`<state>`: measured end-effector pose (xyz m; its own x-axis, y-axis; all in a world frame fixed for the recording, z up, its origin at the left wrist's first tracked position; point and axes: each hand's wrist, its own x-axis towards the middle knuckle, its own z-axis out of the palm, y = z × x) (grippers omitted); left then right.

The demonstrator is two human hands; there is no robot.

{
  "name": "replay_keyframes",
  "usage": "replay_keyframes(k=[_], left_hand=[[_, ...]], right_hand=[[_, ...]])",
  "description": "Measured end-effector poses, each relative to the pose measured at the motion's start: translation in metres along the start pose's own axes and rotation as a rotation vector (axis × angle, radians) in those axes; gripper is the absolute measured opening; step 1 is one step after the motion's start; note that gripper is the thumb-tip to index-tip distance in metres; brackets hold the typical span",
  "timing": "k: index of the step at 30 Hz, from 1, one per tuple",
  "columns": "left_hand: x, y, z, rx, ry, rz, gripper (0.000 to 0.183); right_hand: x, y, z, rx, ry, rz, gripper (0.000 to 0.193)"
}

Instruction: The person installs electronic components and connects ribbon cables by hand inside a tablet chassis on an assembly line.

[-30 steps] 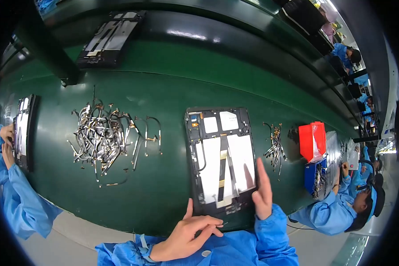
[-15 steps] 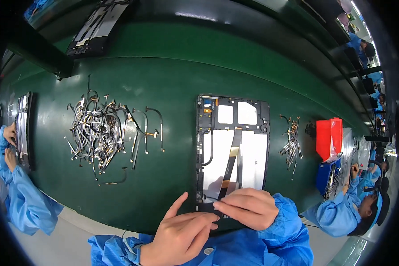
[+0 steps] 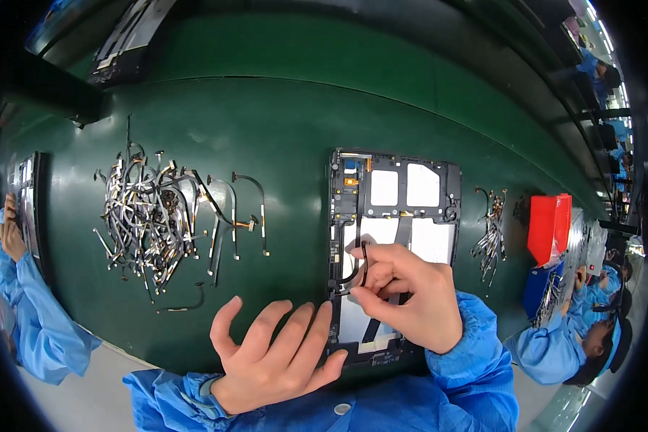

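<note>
Two hands at near edge | right hand (image 3: 410, 299) pinches a dark cable (image 3: 363, 263) over the tablet frame (image 3: 394, 194), centre-right on the mat (image 3: 281, 137) | left hand (image 3: 277, 353) splayed wide, holding nothing | I judge cable-seating underway; next needs its end pressed into place.

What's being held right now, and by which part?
The right hand pinches a thin dark flex cable near its upper end, over the opened tablet frame. The left hand holds nothing.
</note>
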<state>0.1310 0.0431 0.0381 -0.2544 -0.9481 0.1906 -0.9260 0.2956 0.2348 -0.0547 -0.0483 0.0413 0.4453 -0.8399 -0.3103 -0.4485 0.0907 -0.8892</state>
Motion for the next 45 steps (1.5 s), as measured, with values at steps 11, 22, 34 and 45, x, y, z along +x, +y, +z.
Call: replay_keyframes(k=[11,22,34,45], left_hand=[[0.009,-0.004,0.012,0.101,0.009,0.092,0.036],[0.024,-0.004,0.007,0.067,0.001,0.154,0.018],[0.019,0.015,0.036,-0.092,0.083,0.307,0.010],[0.025,0.011,0.038,-0.004,0.083,0.263,0.010]], right_hand=[[0.003,-0.010,0.003,-0.030,0.047,0.088,0.048],[0.002,-0.007,0.001,-0.021,0.019,0.074,0.051],[0.007,-0.003,-0.006,-0.039,0.015,0.005,0.040],[0.018,0.009,-0.008,0.002,0.158,-0.030,0.016]])
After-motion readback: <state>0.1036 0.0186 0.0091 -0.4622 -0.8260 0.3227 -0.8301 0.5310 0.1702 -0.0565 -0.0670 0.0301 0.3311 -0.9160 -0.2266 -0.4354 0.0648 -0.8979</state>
